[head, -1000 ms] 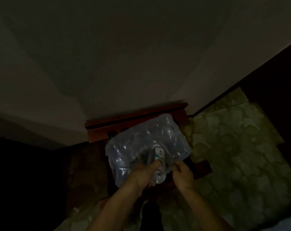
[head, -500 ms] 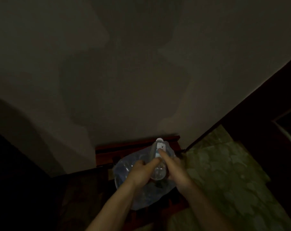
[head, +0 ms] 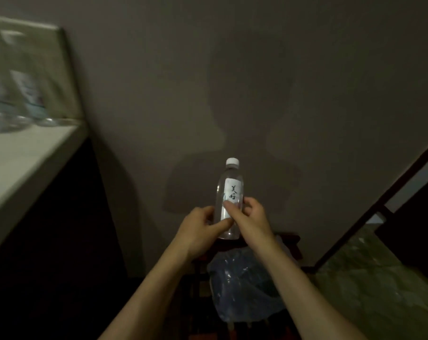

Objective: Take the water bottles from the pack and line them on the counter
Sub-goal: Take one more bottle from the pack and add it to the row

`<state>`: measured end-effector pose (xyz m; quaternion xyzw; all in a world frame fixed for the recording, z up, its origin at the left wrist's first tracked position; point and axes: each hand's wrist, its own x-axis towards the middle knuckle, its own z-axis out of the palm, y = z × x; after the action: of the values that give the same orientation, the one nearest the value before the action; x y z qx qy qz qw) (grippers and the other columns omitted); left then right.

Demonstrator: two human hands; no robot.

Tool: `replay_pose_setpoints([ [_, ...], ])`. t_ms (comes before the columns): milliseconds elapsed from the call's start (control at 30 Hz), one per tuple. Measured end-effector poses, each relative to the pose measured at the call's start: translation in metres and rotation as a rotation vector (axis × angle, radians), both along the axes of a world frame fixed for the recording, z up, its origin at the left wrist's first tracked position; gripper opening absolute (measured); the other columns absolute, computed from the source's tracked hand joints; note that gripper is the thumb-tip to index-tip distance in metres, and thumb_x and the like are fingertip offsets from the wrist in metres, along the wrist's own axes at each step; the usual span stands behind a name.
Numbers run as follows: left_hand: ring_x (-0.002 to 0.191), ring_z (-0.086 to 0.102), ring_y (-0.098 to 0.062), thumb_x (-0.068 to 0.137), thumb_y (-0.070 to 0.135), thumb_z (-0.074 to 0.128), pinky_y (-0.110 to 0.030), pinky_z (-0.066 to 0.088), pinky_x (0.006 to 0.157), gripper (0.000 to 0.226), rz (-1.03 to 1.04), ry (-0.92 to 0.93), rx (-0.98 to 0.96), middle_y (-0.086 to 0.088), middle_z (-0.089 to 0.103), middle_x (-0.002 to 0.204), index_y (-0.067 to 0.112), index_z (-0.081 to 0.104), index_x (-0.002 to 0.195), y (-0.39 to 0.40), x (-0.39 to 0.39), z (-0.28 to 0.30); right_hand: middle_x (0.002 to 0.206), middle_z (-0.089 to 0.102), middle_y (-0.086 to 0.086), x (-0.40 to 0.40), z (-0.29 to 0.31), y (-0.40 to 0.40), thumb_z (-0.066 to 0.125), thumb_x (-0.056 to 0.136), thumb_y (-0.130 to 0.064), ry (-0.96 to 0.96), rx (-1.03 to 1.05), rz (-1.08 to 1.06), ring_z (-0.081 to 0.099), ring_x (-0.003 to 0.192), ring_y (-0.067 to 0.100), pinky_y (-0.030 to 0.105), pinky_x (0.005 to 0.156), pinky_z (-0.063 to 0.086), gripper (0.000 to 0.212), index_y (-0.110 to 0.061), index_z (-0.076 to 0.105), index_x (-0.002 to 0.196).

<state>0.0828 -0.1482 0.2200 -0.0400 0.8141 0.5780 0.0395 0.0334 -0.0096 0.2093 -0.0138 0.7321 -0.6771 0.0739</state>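
While both hands hold water bottle (head: 229,192) upright at frame centre, left hand (head: 200,230) and right hand (head: 248,217) curl round lower body. Pack (head: 242,288) at 6 o'clock, counter (head: 24,155) at 9 o'clock. Likely full: weighty, smooth, slightly squashy; grip mid-body.

Bg: plain grey wall (head: 257,69), dark red wood stand (head: 291,244) at its base, mottled green floor (head: 380,290) (right side).

bare counter (head: 24,163) front, bottles (head: 14,111) behind
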Motion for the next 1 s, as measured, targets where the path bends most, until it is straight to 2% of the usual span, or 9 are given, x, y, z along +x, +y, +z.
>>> replay_pose_setpoints([
  [133, 0.087, 0.069, -0.013, 0.084, 0.046, 0.067, -0.033, 0.058, 0.079, 0.041, 0.108, 0.082, -0.217, 0.002, 0.073, 0.101, 0.025, 0.067, 0.119, -0.037, 0.039, 0.04, 0.095, 0.075, 0.004, 0.026, 0.02, -0.043, 0.074, 0.083, -0.03, 0.118, -0.017, 0.038, 0.074, 0.079, 0.014, 0.022, 0.058, 0.056, 0.024, -0.022, 0.059, 0.1],
  [233, 0.086, 0.07, -0.012, 0.082, 0.042, 0.071, -0.027, 0.054, 0.069, 0.037, 0.166, 0.118, -0.294, 0.003, 0.074, 0.095, 0.024, 0.07, 0.114, -0.071, 0.061, 0.073, 0.094, 0.075, 0.003, 0.04, 0.045, -0.079, 0.076, 0.071, -0.046, 0.212, -0.015, 0.1, 0.075, 0.081, 0.014, 0.027, 0.061, 0.058, 0.038, -0.03, 0.059, 0.101],
  [333, 0.084, 0.071, -0.015, 0.08, 0.045, 0.072, -0.033, 0.058, 0.075, 0.031, 0.22, 0.165, -0.36, 0.002, 0.075, 0.09, 0.023, 0.072, 0.102, -0.11, 0.078, 0.103, 0.091, 0.075, 0.001, 0.053, 0.073, -0.121, 0.074, 0.064, -0.053, 0.317, -0.021, 0.119, 0.075, 0.078, 0.014, 0.027, 0.06, 0.058, 0.043, -0.035, 0.059, 0.1],
  [467, 0.084, 0.069, -0.019, 0.081, 0.049, 0.067, -0.036, 0.055, 0.075, 0.034, 0.28, 0.258, -0.467, -0.001, 0.074, 0.085, 0.018, 0.072, 0.095, -0.17, 0.092, 0.131, 0.087, 0.075, 0.001, 0.064, 0.1, -0.186, 0.073, 0.061, -0.056, 0.432, -0.021, 0.093, 0.073, 0.077, 0.014, 0.032, 0.062, 0.059, 0.052, -0.031, 0.057, 0.103],
  [567, 0.088, 0.069, -0.018, 0.087, 0.045, 0.064, -0.037, 0.055, 0.078, 0.032, 0.275, 0.313, -0.511, 0.0, 0.075, 0.092, 0.021, 0.072, 0.106, -0.227, 0.096, 0.138, 0.082, 0.074, -0.002, 0.069, 0.109, -0.244, 0.075, 0.062, -0.051, 0.462, -0.044, 0.097, 0.073, 0.074, 0.011, 0.03, 0.062, 0.058, 0.049, -0.032, 0.056, 0.103],
  [700, 0.094, 0.069, -0.014, 0.09, 0.045, 0.062, -0.04, 0.056, 0.086, 0.038, 0.234, 0.335, -0.499, 0.006, 0.073, 0.112, 0.03, 0.066, 0.125, -0.312, 0.094, 0.138, 0.098, 0.074, -0.002, 0.068, 0.113, -0.325, 0.079, 0.074, -0.035, 0.453, -0.027, 0.143, 0.073, 0.087, 0.01, 0.033, 0.074, 0.061, 0.037, -0.037, 0.056, 0.102],
  [900, 0.094, 0.068, -0.017, 0.092, 0.038, 0.062, -0.042, 0.056, 0.087, 0.033, 0.216, 0.35, -0.509, 0.0, 0.07, 0.115, 0.025, 0.068, 0.121, -0.394, 0.071, 0.126, 0.093, 0.07, -0.012, 0.064, 0.109, -0.41, 0.078, 0.079, -0.023, 0.466, 0.063, 0.058, 0.07, 0.088, 0.005, 0.03, 0.079, 0.06, 0.036, -0.038, 0.054, 0.102],
  [1000, 0.095, 0.068, -0.02, 0.094, 0.032, 0.061, -0.042, 0.055, 0.088, 0.03, 0.225, 0.342, -0.502, -0.006, 0.068, 0.114, 0.019, 0.068, 0.12, -0.416, 0.054, 0.116, 0.101, 0.069, -0.007, 0.056, 0.106, -0.435, 0.076, 0.081, -0.02, 0.444, 0.104, 0.039, 0.069, 0.093, 0.009, 0.023, 0.076, 0.058, 0.038, -0.032, 0.055, 0.11],
])
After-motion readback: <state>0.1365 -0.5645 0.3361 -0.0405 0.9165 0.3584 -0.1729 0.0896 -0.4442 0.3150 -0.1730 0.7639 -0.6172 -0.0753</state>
